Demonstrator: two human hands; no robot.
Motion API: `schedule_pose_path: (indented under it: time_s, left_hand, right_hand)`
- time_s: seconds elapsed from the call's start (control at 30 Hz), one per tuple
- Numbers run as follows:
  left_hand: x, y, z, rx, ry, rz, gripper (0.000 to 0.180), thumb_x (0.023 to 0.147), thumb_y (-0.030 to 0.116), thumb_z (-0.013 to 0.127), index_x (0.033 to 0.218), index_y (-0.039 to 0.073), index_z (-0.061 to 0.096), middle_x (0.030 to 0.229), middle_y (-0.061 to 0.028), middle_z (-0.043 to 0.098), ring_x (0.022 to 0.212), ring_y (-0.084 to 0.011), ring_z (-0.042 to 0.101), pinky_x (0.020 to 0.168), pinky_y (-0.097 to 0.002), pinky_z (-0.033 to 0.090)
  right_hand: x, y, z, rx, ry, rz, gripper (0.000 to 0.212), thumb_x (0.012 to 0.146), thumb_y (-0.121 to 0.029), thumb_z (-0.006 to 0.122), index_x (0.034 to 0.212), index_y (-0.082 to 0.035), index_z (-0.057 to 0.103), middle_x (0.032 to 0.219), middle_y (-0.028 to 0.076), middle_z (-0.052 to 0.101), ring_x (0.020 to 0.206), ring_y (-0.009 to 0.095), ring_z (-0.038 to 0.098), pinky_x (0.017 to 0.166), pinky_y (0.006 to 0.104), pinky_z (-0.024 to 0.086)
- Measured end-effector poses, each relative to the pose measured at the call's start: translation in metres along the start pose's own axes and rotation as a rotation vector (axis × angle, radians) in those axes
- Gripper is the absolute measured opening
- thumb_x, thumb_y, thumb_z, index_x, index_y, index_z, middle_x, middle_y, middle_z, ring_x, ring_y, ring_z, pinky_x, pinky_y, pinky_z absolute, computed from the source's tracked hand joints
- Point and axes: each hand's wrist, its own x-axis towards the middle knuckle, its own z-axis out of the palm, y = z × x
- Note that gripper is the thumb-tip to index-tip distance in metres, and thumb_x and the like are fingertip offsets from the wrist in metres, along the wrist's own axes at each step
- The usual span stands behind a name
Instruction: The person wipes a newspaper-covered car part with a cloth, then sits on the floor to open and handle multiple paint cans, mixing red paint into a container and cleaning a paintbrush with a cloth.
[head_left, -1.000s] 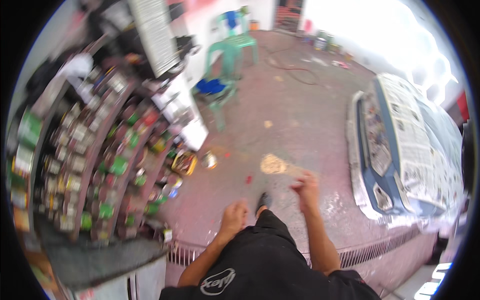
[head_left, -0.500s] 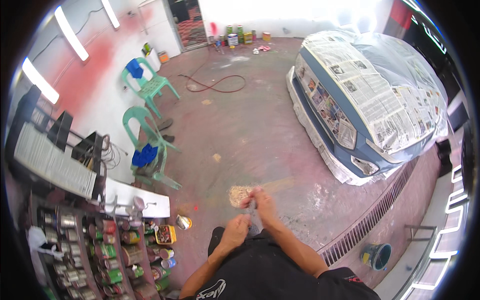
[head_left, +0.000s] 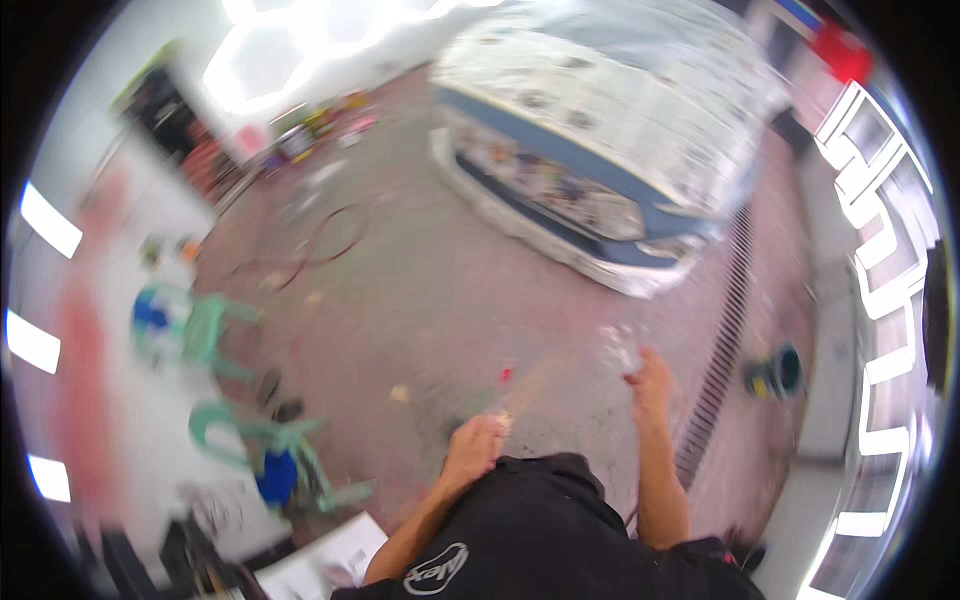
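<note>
My left hand (head_left: 472, 448) is closed in front of my body, low in the middle of the view. Its fingers are wrapped round something that blur and the hand itself mostly hide. Just beyond the fingers shows a small red thing (head_left: 507, 374); whether it belongs to what I hold, I cannot tell. Well apart to the right, my right hand (head_left: 652, 382) is stretched out over the floor, its thumb away from the fingers and nothing visible in it. Pale, tan-coloured bits (head_left: 506, 424) show beside the left fingertips.
A car front (head_left: 560, 150) masked with newspaper and plastic stands ahead. A floor grate (head_left: 720, 350) runs along the right, beside a dark bucket (head_left: 774, 373). Green plastic chairs (head_left: 208, 330) line the left wall. A red hose (head_left: 335, 240) lies looped on the floor.
My hands were close together and are now apart, the right one moved out to the right. The view has turned right, so the car and chairs sit further left.
</note>
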Motion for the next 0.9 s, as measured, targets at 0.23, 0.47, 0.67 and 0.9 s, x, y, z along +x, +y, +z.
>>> schedule_pose_path:
  time_s: [0.23, 0.47, 0.67, 0.9]
  left_hand:
    - [0.079, 0.049, -0.063, 0.234, -0.164, 0.016, 0.023, 0.117, 0.027, 0.056, 0.123, 0.007, 0.065, 0.078, 0.0002, 0.061, 0.059, -0.0090, 0.057, 0.049, -0.0272, 0.046]
    - [0.121, 0.078, -0.007, 0.406, -0.422, -0.024, 0.023, 0.118, 0.027, 0.057, 0.124, 0.006, 0.064, 0.076, 0.0018, 0.056, 0.058, -0.0074, 0.051, 0.049, -0.0247, 0.042]
    - [0.102, 0.078, 0.104, 0.502, -0.719, -0.027, 0.029, 0.119, 0.034, 0.057, 0.108, 0.008, 0.062, 0.066, 0.0030, 0.047, 0.050, -0.0079, 0.043, 0.045, -0.0260, 0.038]
    - [0.056, 0.060, 0.203, 0.690, -1.159, 0.024, 0.039, 0.121, 0.039, 0.053, 0.101, 0.007, 0.063, 0.064, 0.0003, 0.053, 0.049, -0.0097, 0.047, 0.045, -0.0282, 0.037]
  right_hand:
    - [-0.101, 0.031, 0.084, -0.120, 0.213, -0.006, 0.032, 0.104, -0.012, 0.073, 0.134, 0.000, 0.072, 0.103, 0.004, 0.068, 0.085, 0.011, 0.068, 0.074, 0.0317, 0.060]
    - [-0.161, -0.021, 0.037, 0.083, 0.289, 0.167, 0.030, 0.109, -0.023, 0.073, 0.123, 0.003, 0.078, 0.085, 0.002, 0.072, 0.066, 0.009, 0.065, 0.062, 0.0285, 0.056]
    - [-0.182, -0.032, -0.030, 0.078, 0.413, 0.143, 0.047, 0.112, -0.041, 0.069, 0.126, 0.003, 0.077, 0.079, 0.003, 0.071, 0.068, 0.011, 0.066, 0.066, 0.0311, 0.056]
    - [-0.211, -0.038, -0.037, -0.055, 0.265, -0.066, 0.063, 0.115, -0.055, 0.059, 0.127, 0.004, 0.076, 0.087, 0.007, 0.074, 0.076, 0.016, 0.069, 0.075, 0.0348, 0.057]
